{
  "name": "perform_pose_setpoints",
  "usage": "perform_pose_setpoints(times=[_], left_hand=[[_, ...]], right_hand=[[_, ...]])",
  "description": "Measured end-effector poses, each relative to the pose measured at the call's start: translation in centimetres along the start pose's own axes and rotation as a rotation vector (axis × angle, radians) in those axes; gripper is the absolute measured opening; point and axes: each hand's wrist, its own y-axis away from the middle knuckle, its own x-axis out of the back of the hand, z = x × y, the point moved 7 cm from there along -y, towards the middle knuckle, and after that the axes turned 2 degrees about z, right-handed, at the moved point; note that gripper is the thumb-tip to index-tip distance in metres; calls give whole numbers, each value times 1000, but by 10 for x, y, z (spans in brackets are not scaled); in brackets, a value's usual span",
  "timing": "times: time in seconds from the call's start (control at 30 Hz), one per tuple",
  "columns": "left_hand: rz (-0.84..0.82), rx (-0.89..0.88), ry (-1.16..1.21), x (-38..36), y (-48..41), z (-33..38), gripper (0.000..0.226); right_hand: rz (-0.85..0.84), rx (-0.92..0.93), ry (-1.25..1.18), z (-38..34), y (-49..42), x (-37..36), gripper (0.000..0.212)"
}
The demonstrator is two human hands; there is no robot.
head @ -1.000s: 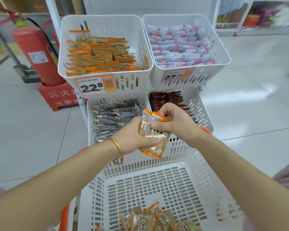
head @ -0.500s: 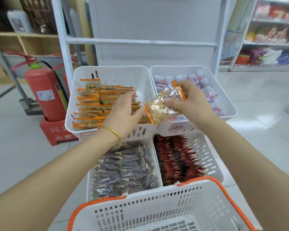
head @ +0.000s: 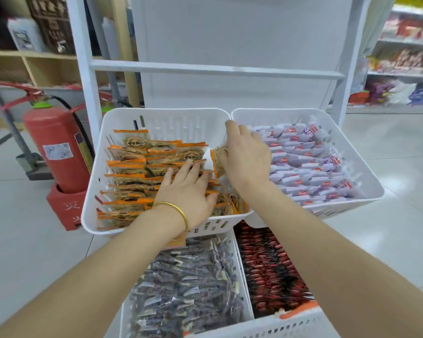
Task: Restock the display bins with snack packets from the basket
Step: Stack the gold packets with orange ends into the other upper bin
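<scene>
Orange-edged and crinkly, the snack packet [head: 218, 164] stands on edge in the right-hand part of the upper left bin [head: 161, 115]. It is pinched near its top by the right hand [head: 247, 157], whose fingers curl over it from above. I'd say it is all but placed, though not yet let go. This bin looks well stocked along its left and middle with matching packets [head: 132, 164], and a bare patch shows around the one being set in. The neighbouring bin [head: 279, 112] of white packets [head: 303, 162] looks full, as do the dark packets [head: 193, 284] and red packets [head: 269, 269] on the tier below. Only a strip of the basket [head: 310, 323] shows at the bottom edge, so I cannot tell what remains in it. The left hand [head: 188, 189] lies flat with straight, spread fingers, pressing on the rows beside the gap, a gold bangle [head: 175, 207] on its wrist. Both forearms reach forward, and the hands are close together but apart.
</scene>
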Motion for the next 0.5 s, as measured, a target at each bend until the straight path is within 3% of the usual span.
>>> perform_pose_setpoints(times=[0.13, 0.27, 0.4, 0.5], left_hand=[[67, -16, 89, 3, 2, 1, 58], [116, -32, 149, 7, 3, 1, 55], [105, -32, 165, 7, 3, 2, 55], [186, -61, 199, 21, 12, 4, 49]], right_hand=[[-44, 145, 65, -4, 10, -17, 15], [-115, 286, 74, 3, 17, -18, 38], [-338, 328, 75, 8, 17, -26, 41], [-265, 251, -77, 20, 19, -9, 44]])
